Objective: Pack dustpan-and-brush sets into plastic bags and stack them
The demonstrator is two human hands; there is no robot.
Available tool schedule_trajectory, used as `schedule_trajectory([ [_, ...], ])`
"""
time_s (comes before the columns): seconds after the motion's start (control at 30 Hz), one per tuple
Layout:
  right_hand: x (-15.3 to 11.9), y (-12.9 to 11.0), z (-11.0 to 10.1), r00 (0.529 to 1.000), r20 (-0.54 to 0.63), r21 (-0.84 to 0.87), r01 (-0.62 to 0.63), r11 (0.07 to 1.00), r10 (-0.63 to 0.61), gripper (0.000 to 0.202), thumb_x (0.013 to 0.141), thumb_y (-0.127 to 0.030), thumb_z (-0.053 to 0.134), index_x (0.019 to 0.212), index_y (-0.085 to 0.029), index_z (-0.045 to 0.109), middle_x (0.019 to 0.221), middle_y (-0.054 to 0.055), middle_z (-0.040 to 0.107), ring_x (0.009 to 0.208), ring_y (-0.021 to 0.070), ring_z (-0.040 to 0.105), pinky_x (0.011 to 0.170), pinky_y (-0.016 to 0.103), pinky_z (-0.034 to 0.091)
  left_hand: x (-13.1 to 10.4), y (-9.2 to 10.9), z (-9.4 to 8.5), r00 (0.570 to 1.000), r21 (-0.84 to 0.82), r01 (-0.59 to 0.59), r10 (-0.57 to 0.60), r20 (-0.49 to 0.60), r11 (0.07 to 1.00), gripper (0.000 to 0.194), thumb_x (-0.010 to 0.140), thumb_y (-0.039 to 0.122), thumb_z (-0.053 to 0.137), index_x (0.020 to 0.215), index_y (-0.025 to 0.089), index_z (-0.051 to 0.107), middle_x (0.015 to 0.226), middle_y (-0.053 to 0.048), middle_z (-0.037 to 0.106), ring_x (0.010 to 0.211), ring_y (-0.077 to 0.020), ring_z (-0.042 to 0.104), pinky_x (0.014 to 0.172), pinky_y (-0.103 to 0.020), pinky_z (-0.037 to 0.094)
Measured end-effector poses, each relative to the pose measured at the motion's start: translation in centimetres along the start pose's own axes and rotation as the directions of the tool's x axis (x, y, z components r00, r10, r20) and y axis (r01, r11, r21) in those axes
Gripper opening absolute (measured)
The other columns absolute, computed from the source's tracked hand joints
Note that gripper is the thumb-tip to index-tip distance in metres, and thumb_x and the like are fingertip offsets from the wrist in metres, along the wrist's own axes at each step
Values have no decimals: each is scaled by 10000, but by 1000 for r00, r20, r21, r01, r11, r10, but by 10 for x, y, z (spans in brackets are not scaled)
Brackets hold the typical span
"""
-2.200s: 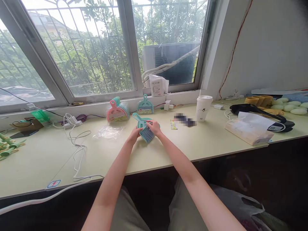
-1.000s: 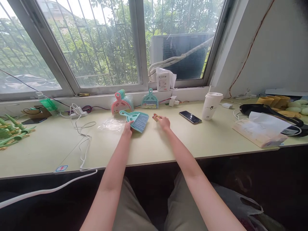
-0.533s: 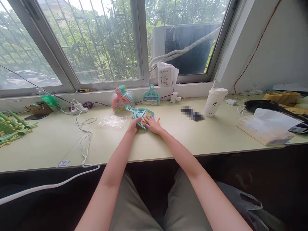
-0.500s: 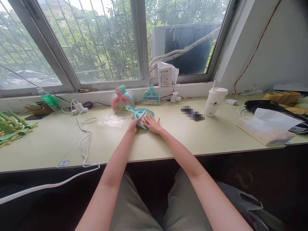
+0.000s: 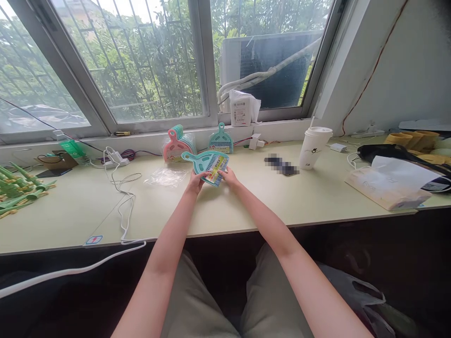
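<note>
A teal mini dustpan with a brush (image 5: 207, 164) and a colourful label is held tilted above the table, its handle toward the upper left. My left hand (image 5: 197, 180) grips its lower left edge, thumb on the front. On the right, my right hand (image 5: 228, 176) holds the other edge with its thumb over the label; its remaining fingers are mostly hidden behind. Just behind stand a stack of wrapped dustpans (image 5: 175, 148) with a pink one in front, and another teal dustpan (image 5: 221, 140) leaning at the wall.
Clear plastic wrap (image 5: 167, 177) lies left of my hands, beside a white cable (image 5: 123, 211). To the right are a pixelated dark object (image 5: 282, 165), a white cup with straw (image 5: 314, 149) and a tissue pack (image 5: 391, 188). Green plastic pieces (image 5: 21, 190) lie far left.
The dustpan has been tipped up so its front faces me more. My right hand has gone from lying spread across the label to gripping the right edge.
</note>
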State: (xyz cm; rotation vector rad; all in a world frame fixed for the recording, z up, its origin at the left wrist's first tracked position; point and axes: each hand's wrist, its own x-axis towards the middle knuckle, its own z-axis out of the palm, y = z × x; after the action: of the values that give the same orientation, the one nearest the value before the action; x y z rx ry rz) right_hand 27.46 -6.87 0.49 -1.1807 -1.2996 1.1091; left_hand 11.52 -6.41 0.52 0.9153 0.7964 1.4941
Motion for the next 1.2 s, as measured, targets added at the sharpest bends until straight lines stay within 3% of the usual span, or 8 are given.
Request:
schedule_trajectory([
  [0.17, 0, -2, -4, 989, 1, 328, -138, 935, 145, 154, 901, -127, 571, 1044, -178, 600, 949, 44, 745, 769, 143, 723, 860, 341, 595, -2, 0, 4, 998, 56, 20, -24, 66, 998, 660, 529, -30, 778, 1138, 160, 607, 936, -41, 717, 845, -189, 687, 802, -324, 549],
  [0.43, -3, -2, -8, 987, 117, 390, -148, 909, 111, 169, 897, -168, 613, 1065, -185, 609, 934, 43, 753, 761, 162, 734, 829, 372, 614, 0, 2, -3, 997, 73, 35, -40, 63, 997, 617, 523, -29, 805, 1087, 148, 628, 938, -64, 719, 876, -217, 689, 816, -347, 552],
  [0.63, -3, -4, -8, 992, 54, 425, -128, 896, 116, 163, 855, -96, 645, 998, -167, 607, 886, 51, 755, 775, 176, 741, 840, 382, 620, 4, 5, -2, 995, 166, 21, -37, 92, 986, 504, 567, 104, 851, 1027, 153, 650, 1002, -98, 712, 935, -245, 676, 827, -345, 532],
  [0.73, -3, -6, -10, 993, 16, 432, -112, 895, 117, 159, 849, -85, 647, 982, -163, 605, 881, 53, 754, 786, 181, 741, 836, 389, 623, 6, 13, -6, 996, 205, -40, 56, -72, 978, 305, 744, 206, 761, 1025, 182, 645, 1069, -106, 695, 1076, -260, 637, 915, -354, 498],
  [0.83, -3, -5, -13, 991, -28, 425, -110, 899, 134, 155, 859, -75, 624, 986, -160, 597, 896, 60, 755, 786, 179, 739, 830, 385, 625, 5, 19, -20, 889, 328, -159, 280, -362, 931, 305, 772, 87, 664, 1050, 205, 627, 1209, -113, 640, 1325, -263, 470, 1056, -352, 407],
  [0.9, -3, -5, -14, 988, -48, 430, -109, 896, 144, 144, 868, -73, 611, 981, -160, 591, 908, 66, 755, 779, 172, 737, 824, 373, 627, 4, 20, -30, 841, 381, -192, 352, -412, 904, 371, 716, -17, 607, 1011, 207, 636, 1238, -122, 613, 1435, -258, 324, 1119, -362, 340],
  [1.07, -1, -2, -16, 988, -76, 442, -90, 892, 137, 135, 875, -72, 598, 975, -161, 599, 898, 61, 748, 741, 165, 727, 801, 372, 632, 5, 13, -41, 924, 533, -56, 246, -292, 844, 322, 656, -84, 523, 572, 226, 541, 698, -89, 584, 1306, -282, 476, 1168, -435, 259],
  [1.2, 0, -2, -17, 985, -87, 436, -96, 895, 148, 141, 870, -65, 596, 973, -161, 605, 864, 44, 744, 722, 156, 719, 796, 358, 630, 6, 12, -38, 870, 716, -116, 418, -261, 688, 307, 707, 5, 559, 503, 207, 452, 668, -112, 571, 1219, -325, 541, 1160, -490, 243],
])
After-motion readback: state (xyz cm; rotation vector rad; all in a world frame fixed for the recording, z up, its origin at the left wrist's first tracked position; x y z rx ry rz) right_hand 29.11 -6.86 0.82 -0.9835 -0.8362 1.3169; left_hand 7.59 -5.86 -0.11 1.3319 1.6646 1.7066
